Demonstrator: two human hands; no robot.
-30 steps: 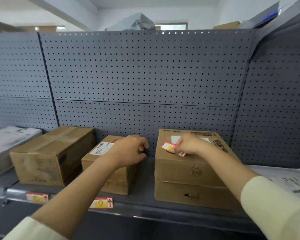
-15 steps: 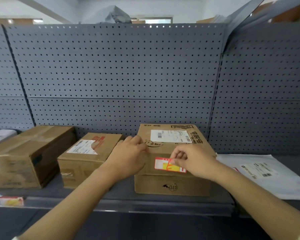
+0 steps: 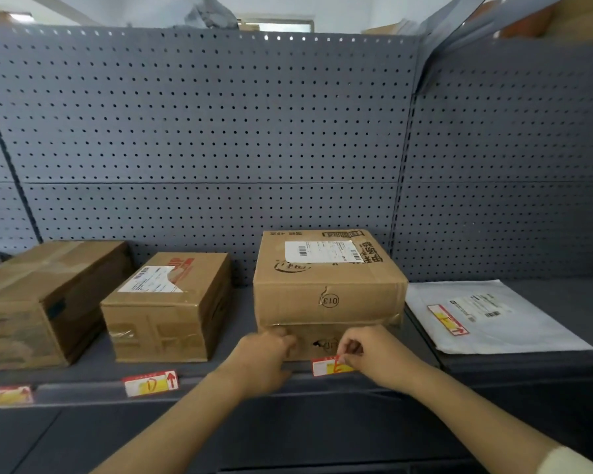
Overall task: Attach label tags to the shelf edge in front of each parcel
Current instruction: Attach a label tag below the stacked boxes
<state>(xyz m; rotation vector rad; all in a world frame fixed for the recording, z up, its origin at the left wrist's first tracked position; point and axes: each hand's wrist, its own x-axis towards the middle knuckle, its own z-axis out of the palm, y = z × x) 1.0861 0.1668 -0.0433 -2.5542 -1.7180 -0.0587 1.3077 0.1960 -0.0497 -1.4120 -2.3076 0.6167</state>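
Head view is showing both hands working at the front of a grey shelf. The right hand [image 3: 379,357] is pinching the right end of a red-and-white label tag [image 3: 327,366] between thumb and fingertips, holding it against the shelf edge [image 3: 220,388] directly in front of the lower box [image 3: 317,343] of a two-box stack. The left hand [image 3: 264,360] is resting just left of that tag with its fingers curled toward the lower box; whether it is gripping anything cannot be told. The upper box [image 3: 326,289], marked 013, is sitting on top of the lower one. To the left, a medium box [image 3: 172,309] is standing behind a tag marked D [image 3: 150,383] already on the edge, and a large box [image 3: 42,302] is standing behind another tag [image 3: 6,395] at the far left. On the right, a white mailer [image 3: 514,323] is lying flat with a loose tag [image 3: 447,319] resting on it. A perforated back panel [image 3: 220,131] is rising behind everything.
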